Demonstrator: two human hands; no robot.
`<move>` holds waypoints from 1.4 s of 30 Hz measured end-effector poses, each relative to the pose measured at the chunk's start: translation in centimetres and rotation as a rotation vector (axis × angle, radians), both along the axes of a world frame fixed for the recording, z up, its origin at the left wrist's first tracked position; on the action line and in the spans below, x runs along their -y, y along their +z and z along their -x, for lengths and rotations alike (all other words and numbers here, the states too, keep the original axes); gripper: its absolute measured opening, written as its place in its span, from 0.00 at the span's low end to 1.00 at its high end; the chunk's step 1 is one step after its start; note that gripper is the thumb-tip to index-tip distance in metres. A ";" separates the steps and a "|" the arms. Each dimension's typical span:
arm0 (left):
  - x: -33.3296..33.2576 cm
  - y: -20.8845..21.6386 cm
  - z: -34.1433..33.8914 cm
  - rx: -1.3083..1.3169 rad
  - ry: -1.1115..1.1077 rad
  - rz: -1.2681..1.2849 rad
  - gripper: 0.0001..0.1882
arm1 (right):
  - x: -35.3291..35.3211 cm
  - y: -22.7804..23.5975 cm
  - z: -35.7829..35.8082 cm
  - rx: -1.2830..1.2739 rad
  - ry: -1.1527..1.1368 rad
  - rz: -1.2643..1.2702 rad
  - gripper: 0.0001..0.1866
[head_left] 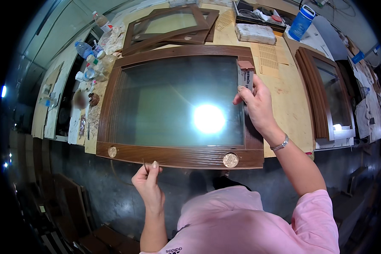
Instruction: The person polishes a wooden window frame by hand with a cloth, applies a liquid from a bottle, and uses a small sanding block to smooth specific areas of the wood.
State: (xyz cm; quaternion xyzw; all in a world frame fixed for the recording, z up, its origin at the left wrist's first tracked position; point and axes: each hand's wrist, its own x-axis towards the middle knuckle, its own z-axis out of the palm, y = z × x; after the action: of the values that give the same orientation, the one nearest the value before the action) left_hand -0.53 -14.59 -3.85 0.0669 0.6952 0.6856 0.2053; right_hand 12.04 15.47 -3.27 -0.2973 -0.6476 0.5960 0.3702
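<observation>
A brown wooden cabinet door [178, 155] with a glass pane [165, 101] lies flat in front of me, its near edge toward my body. Two round cup holes show in its near rail. Over the pane's right side, my right hand [258, 101] grips a flat grey printed piece [244, 76] with a reddish-brown end. At the door's near edge, my left hand [150, 180] pinches a thin brown strip [144, 164] between thumb and fingers. A thin curved line hangs below the edge beside that hand; whether it is the same strip I cannot tell.
More glazed brown doors [165, 23] are stacked at the back. Bottles and jars [98, 63] crowd the left side. A wrapped white block [255, 34], a black tray [258, 15] and a blue bottle [301, 23] stand back right. Another door stack [326, 93] lies at right.
</observation>
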 end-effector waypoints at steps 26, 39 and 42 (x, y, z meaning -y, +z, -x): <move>3.5 -1.5 8.0 -0.049 0.343 -0.130 0.10 | -0.1 0.0 -0.2 0.014 0.027 -0.001 0.10; 6.0 -1.5 11.9 -0.065 0.339 -0.128 0.07 | 0.2 0.6 -0.1 -0.005 0.031 -0.012 0.09; 6.3 -1.7 12.4 -0.054 0.341 -0.181 0.08 | 0.2 0.4 -0.2 0.005 0.028 -0.028 0.09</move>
State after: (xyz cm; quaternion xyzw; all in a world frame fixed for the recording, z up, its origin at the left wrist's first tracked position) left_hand -12.94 -20.88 -5.51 -0.0151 0.6373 0.7681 0.0604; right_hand 12.23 15.31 -2.85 -0.2847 -0.6609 0.5911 0.3643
